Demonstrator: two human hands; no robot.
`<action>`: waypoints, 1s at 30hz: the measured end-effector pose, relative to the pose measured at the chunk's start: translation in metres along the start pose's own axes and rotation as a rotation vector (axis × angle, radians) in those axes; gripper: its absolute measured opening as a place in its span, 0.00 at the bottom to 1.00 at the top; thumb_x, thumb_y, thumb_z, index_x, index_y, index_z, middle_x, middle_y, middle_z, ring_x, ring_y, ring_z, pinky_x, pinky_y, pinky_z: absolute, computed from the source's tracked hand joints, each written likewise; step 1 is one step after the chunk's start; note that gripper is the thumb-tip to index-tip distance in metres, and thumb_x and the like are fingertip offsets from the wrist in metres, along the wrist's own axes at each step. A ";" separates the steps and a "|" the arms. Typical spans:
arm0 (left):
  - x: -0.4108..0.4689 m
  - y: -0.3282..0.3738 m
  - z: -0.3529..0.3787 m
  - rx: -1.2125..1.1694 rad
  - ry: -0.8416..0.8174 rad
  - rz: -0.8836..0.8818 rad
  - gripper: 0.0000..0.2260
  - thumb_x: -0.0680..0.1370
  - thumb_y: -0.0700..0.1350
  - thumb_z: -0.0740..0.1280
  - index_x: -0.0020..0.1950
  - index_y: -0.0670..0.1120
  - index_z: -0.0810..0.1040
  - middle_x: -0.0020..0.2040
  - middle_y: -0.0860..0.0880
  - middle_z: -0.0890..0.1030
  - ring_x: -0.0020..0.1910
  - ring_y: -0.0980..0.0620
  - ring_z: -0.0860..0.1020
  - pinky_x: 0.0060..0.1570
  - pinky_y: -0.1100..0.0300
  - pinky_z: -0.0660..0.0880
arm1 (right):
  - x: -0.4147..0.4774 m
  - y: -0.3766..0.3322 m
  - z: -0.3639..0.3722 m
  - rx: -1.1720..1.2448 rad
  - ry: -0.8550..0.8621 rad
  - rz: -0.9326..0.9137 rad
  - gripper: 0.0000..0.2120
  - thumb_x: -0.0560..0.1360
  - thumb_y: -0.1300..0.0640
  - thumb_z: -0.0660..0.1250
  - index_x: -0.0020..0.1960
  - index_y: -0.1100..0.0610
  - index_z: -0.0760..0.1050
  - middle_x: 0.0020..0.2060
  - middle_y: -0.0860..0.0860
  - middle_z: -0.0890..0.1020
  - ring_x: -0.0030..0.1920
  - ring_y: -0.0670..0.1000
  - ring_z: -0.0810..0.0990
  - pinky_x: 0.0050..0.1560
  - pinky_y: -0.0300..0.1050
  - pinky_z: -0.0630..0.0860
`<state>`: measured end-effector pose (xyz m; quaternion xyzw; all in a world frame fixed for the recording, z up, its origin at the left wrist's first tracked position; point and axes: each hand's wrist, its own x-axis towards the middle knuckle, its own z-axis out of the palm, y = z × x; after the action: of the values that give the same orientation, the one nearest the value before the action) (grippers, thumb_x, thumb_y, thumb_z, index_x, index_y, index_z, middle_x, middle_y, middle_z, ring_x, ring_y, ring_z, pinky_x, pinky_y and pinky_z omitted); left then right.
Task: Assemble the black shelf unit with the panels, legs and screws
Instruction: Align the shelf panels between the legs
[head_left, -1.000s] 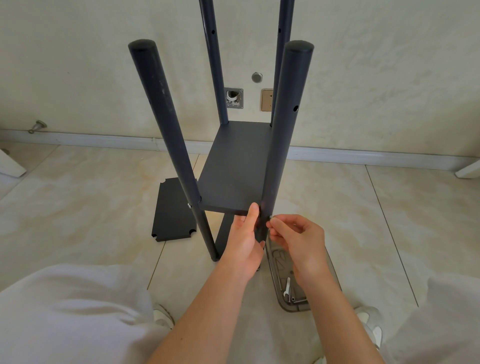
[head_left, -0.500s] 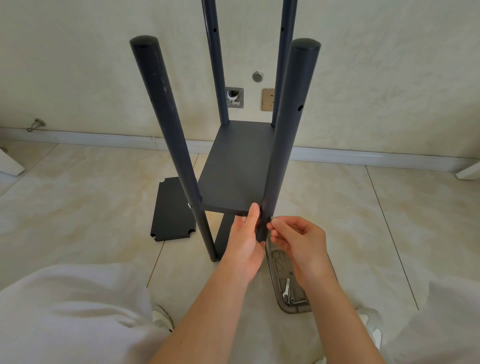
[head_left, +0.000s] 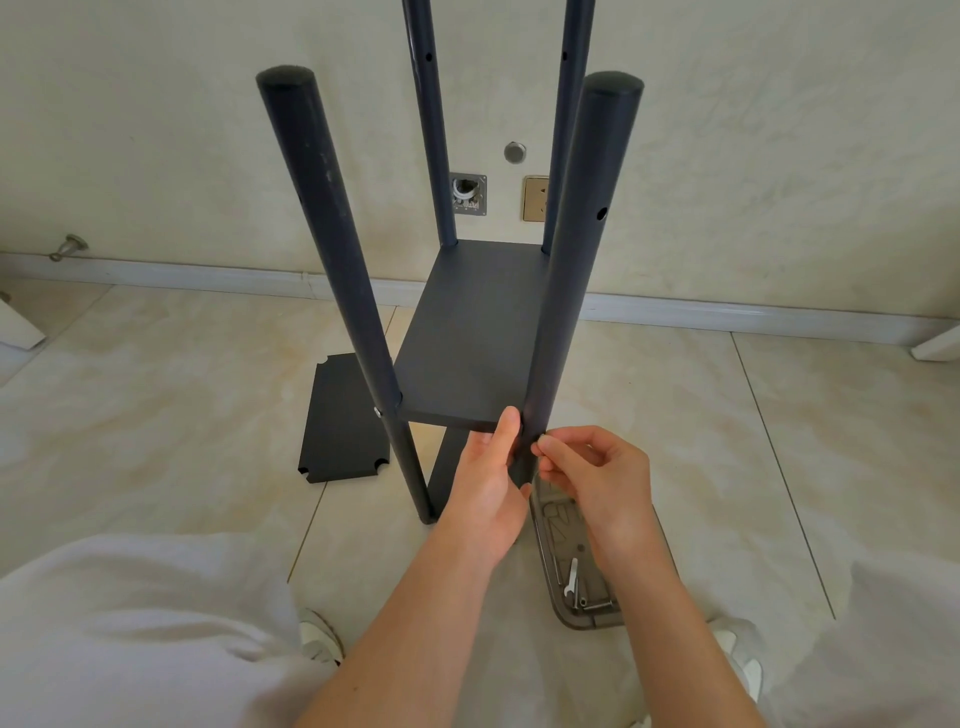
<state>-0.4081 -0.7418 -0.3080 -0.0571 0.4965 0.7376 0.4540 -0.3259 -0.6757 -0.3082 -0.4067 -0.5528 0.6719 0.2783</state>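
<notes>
Items I logged, by colour:
- legs (head_left: 576, 260): matte black with a blue-grey cast, pale scuffs on the left one.
- fitted panel (head_left: 467, 338): flat charcoal black.
- loose panel (head_left: 337, 421): the same black.
- floor (head_left: 156, 415): glossy cream tiles, marbled in tan, grey grout lines.
- wall (head_left: 156, 130): off-white, faintly mottled.
- skirting (head_left: 208, 278): pale grey-white.
- socket plate (head_left: 535, 200): dull gold-beige.
- tray (head_left: 558, 525): smoky translucent grey.
- wrench (head_left: 571, 574): silver.
- trousers (head_left: 130, 623): white.
</notes>
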 end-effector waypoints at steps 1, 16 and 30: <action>0.000 -0.001 0.000 0.001 0.004 0.002 0.10 0.82 0.52 0.63 0.61 0.51 0.75 0.61 0.51 0.80 0.61 0.54 0.76 0.68 0.48 0.63 | 0.000 -0.001 0.000 -0.023 0.002 -0.020 0.02 0.73 0.64 0.73 0.46 0.59 0.83 0.37 0.54 0.86 0.37 0.50 0.84 0.43 0.40 0.81; -0.008 0.001 -0.004 0.351 0.275 0.115 0.09 0.79 0.56 0.68 0.51 0.51 0.77 0.50 0.55 0.80 0.50 0.59 0.76 0.43 0.63 0.68 | 0.004 -0.003 0.001 -0.246 0.002 -0.141 0.03 0.73 0.60 0.75 0.44 0.54 0.82 0.36 0.48 0.85 0.37 0.45 0.84 0.44 0.39 0.81; -0.007 0.010 -0.021 1.576 0.387 1.040 0.27 0.64 0.54 0.82 0.59 0.50 0.78 0.58 0.50 0.78 0.62 0.50 0.67 0.59 0.47 0.72 | 0.012 -0.005 -0.005 -0.299 -0.063 -0.068 0.05 0.75 0.55 0.73 0.49 0.54 0.82 0.43 0.48 0.84 0.42 0.46 0.81 0.37 0.31 0.74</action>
<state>-0.4186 -0.7636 -0.3079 0.3709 0.8787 0.2790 -0.1116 -0.3283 -0.6617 -0.3065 -0.4036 -0.6686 0.5846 0.2198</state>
